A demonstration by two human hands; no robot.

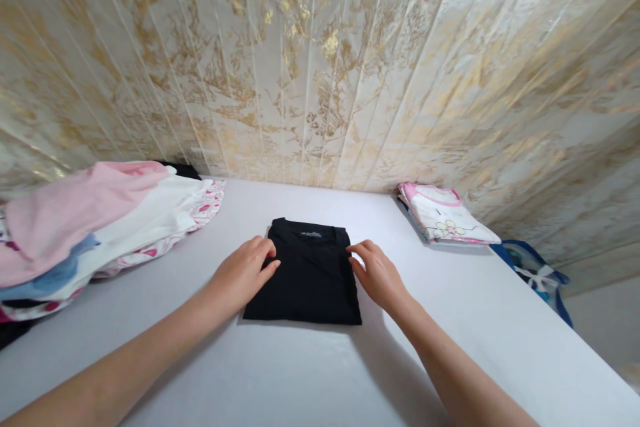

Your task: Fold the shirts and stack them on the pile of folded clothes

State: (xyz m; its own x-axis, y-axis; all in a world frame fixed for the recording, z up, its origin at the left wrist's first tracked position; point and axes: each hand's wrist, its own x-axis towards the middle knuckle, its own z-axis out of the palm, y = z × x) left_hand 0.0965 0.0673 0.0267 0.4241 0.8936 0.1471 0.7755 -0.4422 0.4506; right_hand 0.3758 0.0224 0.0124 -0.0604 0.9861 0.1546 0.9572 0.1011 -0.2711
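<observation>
A black garment (309,273), folded into a neat rectangle with its collar label facing up, lies in the middle of the white table (300,373). My left hand (243,273) rests on its left edge, fingers stretched flat and together. My right hand (376,272) touches its right edge, fingers extended and slightly curled against the cloth. Neither hand grips anything.
A loose heap of pink, white and blue clothes (90,227) covers the table's left side. A folded stack of white and pink garments (447,215) sits at the back right. A blue-handled bag (537,275) hangs beyond the right edge. A gold-marbled wall (320,67) stands behind.
</observation>
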